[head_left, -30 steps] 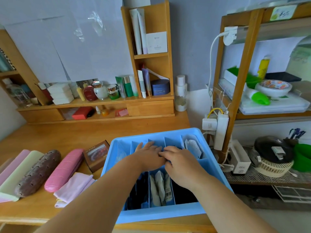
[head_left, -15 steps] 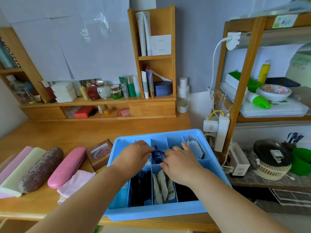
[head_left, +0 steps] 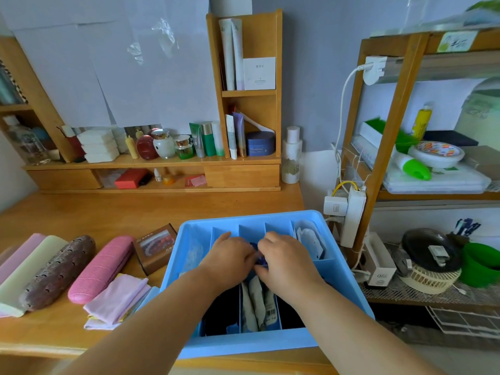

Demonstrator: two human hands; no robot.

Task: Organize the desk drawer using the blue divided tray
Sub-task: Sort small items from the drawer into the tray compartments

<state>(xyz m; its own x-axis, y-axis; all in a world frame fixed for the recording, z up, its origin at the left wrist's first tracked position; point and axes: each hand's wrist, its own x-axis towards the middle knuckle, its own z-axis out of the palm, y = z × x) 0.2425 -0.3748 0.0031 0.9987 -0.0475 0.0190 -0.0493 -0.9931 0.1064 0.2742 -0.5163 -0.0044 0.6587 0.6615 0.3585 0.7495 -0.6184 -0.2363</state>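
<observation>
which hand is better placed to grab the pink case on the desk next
Left, probably. The pink case lies left of the blue tray, on the left hand side; the right hand would cross over.

Blue plastic divided tray [head_left: 349, 282] sits at desk's right front edge, ~5 o'clock in view. Both hands meet over its centre compartments: left hand [head_left: 230, 257] and right hand [head_left: 286, 259], fingers curled round a small dark-blue item [head_left: 257, 253], mostly hidden. At 8 o'clock on wooden desk [head_left: 135, 209]: pink ribbed glasses case [head_left: 100, 269], brown dotted case [head_left: 56, 272], folded lilac cloth [head_left: 119, 299]. Small brown box [head_left: 155, 246] just left of tray.
</observation>
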